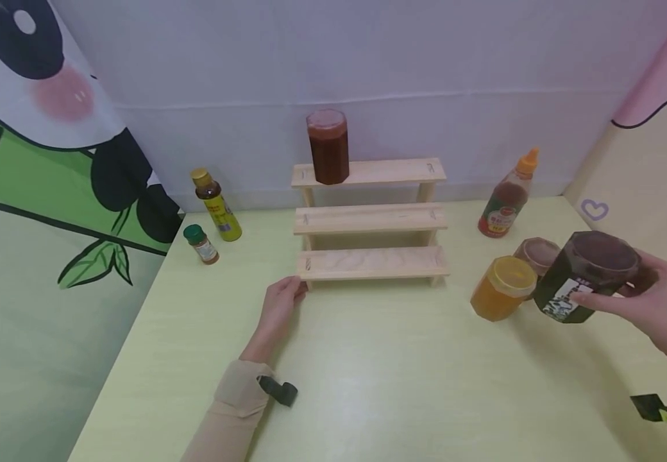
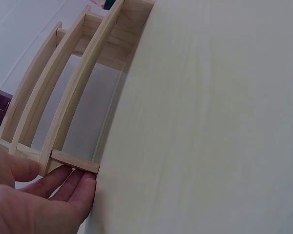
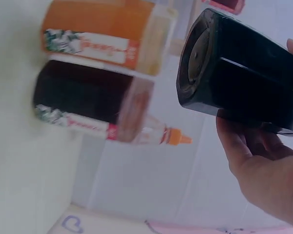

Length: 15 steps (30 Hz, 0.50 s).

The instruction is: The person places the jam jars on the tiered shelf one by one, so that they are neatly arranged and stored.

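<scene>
My left hand grips the front left corner of a three-step wooden rack. The left wrist view shows thumb and fingers around the end of its lowest step. On the right, my right hand holds a dark octagonal jar with a white label, raised off the table and tilted; its base shows in the right wrist view. Just left of it stands an orange-yellow jar, and a dark jar with a pinkish lid is partly hidden behind. Another reddish-brown jar stands on the rack's top step, toward the left.
A sauce bottle with an orange tip stands at the back right. To the left of the rack are a yellow-labelled bottle and a small green-capped jar. Pale cloth hangs behind the table.
</scene>
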Motion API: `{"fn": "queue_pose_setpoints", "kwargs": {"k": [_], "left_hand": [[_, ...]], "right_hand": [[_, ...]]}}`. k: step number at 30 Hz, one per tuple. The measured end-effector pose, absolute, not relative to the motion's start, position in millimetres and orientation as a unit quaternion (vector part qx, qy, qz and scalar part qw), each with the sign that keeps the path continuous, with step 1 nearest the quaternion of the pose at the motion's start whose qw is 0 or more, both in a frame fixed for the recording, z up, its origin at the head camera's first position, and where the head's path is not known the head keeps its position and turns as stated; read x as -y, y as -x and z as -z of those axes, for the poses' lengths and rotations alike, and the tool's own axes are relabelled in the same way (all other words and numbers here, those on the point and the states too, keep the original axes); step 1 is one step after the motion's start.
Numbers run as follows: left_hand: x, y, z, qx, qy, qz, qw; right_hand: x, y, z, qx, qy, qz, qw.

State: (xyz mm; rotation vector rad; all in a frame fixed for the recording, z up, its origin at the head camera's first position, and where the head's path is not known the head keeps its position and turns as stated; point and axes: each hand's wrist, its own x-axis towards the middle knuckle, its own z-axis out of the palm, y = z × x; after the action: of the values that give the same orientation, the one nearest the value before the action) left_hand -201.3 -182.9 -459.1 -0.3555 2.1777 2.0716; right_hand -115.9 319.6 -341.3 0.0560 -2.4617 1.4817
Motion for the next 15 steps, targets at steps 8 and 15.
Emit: {"fn": "queue_pose_setpoints", "kwargs": {"k": [8, 15], "left_hand": [[183, 202, 461, -0.723, 0.122, -0.678, 0.053], [182, 202, 462, -0.722, 0.125, -0.679, 0.049]], "right_hand": [[-285, 151, 315, 0.818, -0.057, -0.562, 0.109], [-254, 185, 298, 0.844, -0.027, -0.532, 0.069]]}}
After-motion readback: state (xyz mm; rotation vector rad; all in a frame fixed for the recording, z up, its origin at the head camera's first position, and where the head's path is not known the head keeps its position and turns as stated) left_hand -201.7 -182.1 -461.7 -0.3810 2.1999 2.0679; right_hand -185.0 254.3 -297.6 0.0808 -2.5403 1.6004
